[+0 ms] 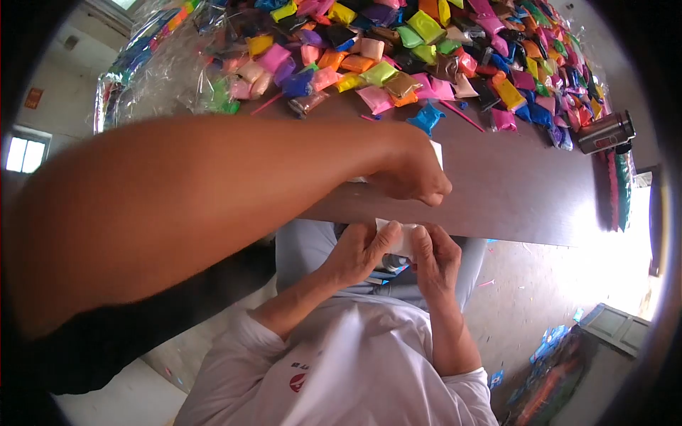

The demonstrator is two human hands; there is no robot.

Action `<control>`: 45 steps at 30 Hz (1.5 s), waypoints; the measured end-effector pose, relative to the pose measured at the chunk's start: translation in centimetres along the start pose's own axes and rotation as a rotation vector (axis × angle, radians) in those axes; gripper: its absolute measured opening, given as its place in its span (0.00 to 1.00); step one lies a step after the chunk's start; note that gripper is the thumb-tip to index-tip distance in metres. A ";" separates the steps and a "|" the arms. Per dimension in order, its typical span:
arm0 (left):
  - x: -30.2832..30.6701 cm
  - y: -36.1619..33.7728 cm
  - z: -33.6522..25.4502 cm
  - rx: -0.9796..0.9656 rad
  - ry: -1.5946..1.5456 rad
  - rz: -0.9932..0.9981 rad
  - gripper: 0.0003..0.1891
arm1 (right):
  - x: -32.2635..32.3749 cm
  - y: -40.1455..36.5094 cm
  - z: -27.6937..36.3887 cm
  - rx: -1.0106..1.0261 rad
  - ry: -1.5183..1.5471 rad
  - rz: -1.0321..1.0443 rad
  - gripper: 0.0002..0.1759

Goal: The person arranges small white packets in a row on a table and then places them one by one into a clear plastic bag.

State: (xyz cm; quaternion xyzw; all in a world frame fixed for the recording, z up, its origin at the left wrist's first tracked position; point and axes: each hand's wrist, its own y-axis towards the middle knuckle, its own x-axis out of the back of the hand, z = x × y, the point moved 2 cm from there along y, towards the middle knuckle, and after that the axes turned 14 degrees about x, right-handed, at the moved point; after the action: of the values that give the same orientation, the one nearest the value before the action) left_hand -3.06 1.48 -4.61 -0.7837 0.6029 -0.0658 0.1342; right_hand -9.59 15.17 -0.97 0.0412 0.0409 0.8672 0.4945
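Just past the table's front edge, over the lap, both hands hold one small white packet (403, 243). My left hand (359, 254) grips its left end, with the thumb lying on top. My right hand (436, 261) pinches its right end between thumb and fingers. Whether the packet is sealed or what is inside cannot be made out. Under the hands, something blue and white (389, 270) shows in part on the lap.
A co-worker's arm (213, 192) reaches across from the left, its closed hand (412, 174) over the table (511, 192) and partly covering something white (437, 152). Colourful packets (369, 64) are heaped at the back. A metal cup (604, 133) lies tilted at right.
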 end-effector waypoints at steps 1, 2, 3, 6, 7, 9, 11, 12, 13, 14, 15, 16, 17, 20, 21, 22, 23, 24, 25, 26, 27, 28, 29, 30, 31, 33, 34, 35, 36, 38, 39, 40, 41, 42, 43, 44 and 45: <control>0.0 0.1 -0.2 0.001 -0.012 0.003 0.22 | 0.0 0.1 0.2 -0.121 0.089 -0.002 0.15; 0.0 -0.1 -0.6 0.000 -0.010 0.006 0.22 | 0.0 0.1 0.3 -0.243 0.178 -0.004 0.15; -0.1 -0.4 -1.7 0.042 0.021 0.016 0.22 | 0.1 0.1 0.3 -0.241 0.177 -0.007 0.15; -0.3 -0.8 -2.8 0.138 -0.017 0.067 0.22 | 0.2 -0.2 -0.5 -0.200 0.156 0.010 0.15; -0.3 -0.9 -2.7 0.196 -0.084 0.108 0.22 | 0.3 -0.3 -0.9 -0.079 0.064 0.024 0.14; -0.2 -1.0 -2.6 0.207 -0.104 0.120 0.22 | 0.2 -0.2 -0.7 0.045 -0.025 0.043 0.14; -0.1 -1.0 -2.5 0.216 -0.128 0.126 0.21 | 0.0 0.0 0.5 0.140 -0.216 0.053 0.13; -0.1 -1.0 -2.5 0.234 -0.125 0.127 0.21 | -0.2 -0.1 0.4 0.144 -0.210 0.062 0.13; -0.1 -1.0 -2.6 0.252 -0.122 0.128 0.21 | -0.1 -0.1 0.5 0.200 -0.297 0.087 0.13; -0.1 -1.1 -2.7 0.251 -0.122 0.115 0.21 | -0.2 -0.2 0.5 0.257 -0.383 0.112 0.13; -0.2 -1.2 -2.8 0.198 -0.122 0.089 0.20 | -0.3 -0.4 0.1 0.262 -0.376 0.119 0.13; -0.3 -1.2 -3.0 0.145 -0.122 0.066 0.20 | -0.4 -0.6 -0.7 0.223 -0.274 0.076 0.14; -0.4 -1.1 -2.7 0.143 -0.122 0.058 0.20 | -0.3 -0.7 -1.2 0.181 -0.173 0.033 0.15; -0.6 -1.0 -2.0 0.024 0.126 -0.081 0.19 | -0.1 -0.5 -0.9 -0.272 0.190 0.028 0.19; -0.9 -0.9 -1.9 -0.043 0.149 -0.118 0.19 | -0.2 -0.5 -1.0 -0.217 0.122 0.026 0.22; -0.9 -0.9 -2.1 -0.111 0.172 -0.154 0.19 | -0.5 -0.6 -1.1 -0.215 0.122 0.028 0.22; -0.8 -1.0 -2.2 -0.112 0.171 -0.155 0.19 | -0.7 -0.9 -1.2 -0.172 0.096 -0.037 0.22; -0.8 -1.0 -2.3 -0.050 0.181 -0.096 0.20 | -0.7 -1.1 -1.3 -0.130 0.068 -0.101 0.22; -0.8 -1.1 -2.4 0.012 0.189 -0.037 0.21 | -0.8 -1.4 -1.7 -0.130 0.065 -0.100 0.22; -0.8 -1.2 -2.4 0.012 0.185 -0.037 0.21 | -0.8 -1.7 -2.2 -0.133 0.116 -0.135 0.22; -0.8 -1.1 -2.4 0.035 0.193 -0.021 0.21 | -0.9 -1.8 -2.4 -0.134 0.167 -0.169 0.22; -0.8 -1.1 -2.4 0.058 0.202 -0.005 0.21 | -1.1 -1.9 -2.5 -0.133 0.165 -0.168 0.22; -0.7 -1.2 -2.4 0.057 0.202 -0.007 0.21 | -1.5 -2.0 -2.5 -0.176 0.216 -0.224 0.22; -0.5 -1.2 -2.3 0.062 0.228 -0.004 0.21 | -1.8 -2.0 -2.6 -0.219 0.269 -0.278 0.22; -0.3 -1.2 -2.2 0.069 0.254 -0.002 0.21 | -1.7 -2.0 -2.5 -0.218 0.270 -0.274 0.22; -0.1 -1.3 -1.0 0.047 0.251 -0.047 0.22 | -1.1 -2.2 -2.4 -0.227 0.102 -0.110 0.21; 0.1 -1.3 -0.5 0.027 0.250 -0.089 0.22 | -0.8 -2.3 -2.7 -0.225 0.111 -0.096 0.21; 0.3 -1.4 -0.2 0.030 0.255 -0.106 0.22 | -0.5 -2.4 -2.9 -0.093 -0.001 -0.045 0.20; 0.4 -1.5 0.1 0.119 0.193 -0.028 0.23 | -0.6 -2.1 -2.6 0.039 -0.111 0.006 0.20; 0.6 -1.6 0.3 0.206 0.127 0.036 0.23 | -0.4 -1.7 -1.9 0.017 -0.189 0.065 0.20; 0.6 -1.5 0.4 0.229 0.129 0.093 0.24 | -0.4 -1.8 -1.9 0.013 -0.212 0.052 0.20; 0.6 -1.5 0.4 0.250 0.133 0.151 0.24 | -0.3 -1.8 -1.9 0.009 -0.235 0.038 0.20; 0.7 -1.5 0.4 0.250 0.135 0.136 0.24 | -0.3 -1.7 -1.7 -0.011 -0.251 0.065 0.21; 0.5 -1.4 0.3 0.239 0.068 0.160 0.24 | -0.3 -1.7 -1.3 -0.005 -0.243 0.075 0.21; 0.2 -1.5 0.2 0.228 0.001 0.186 0.24 | -0.4 -1.7 -1.0 -0.047 -0.202 0.074 0.21; 0.1 -1.5 0.0 0.216 -0.067 0.213 0.24 | -0.5 -1.8 -1.0 -0.091 -0.162 0.073 0.21; 0.1 -1.7 -0.8 0.192 -0.100 0.195 0.24 | -0.7 -1.9 -1.0 -0.091 -0.079 0.054 0.21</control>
State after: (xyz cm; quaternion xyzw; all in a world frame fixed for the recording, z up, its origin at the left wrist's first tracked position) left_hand -1.70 1.70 -3.37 -0.7073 0.6595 -0.0707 0.2444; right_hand -7.75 15.43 -2.21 0.0537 -0.0193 0.8790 0.4734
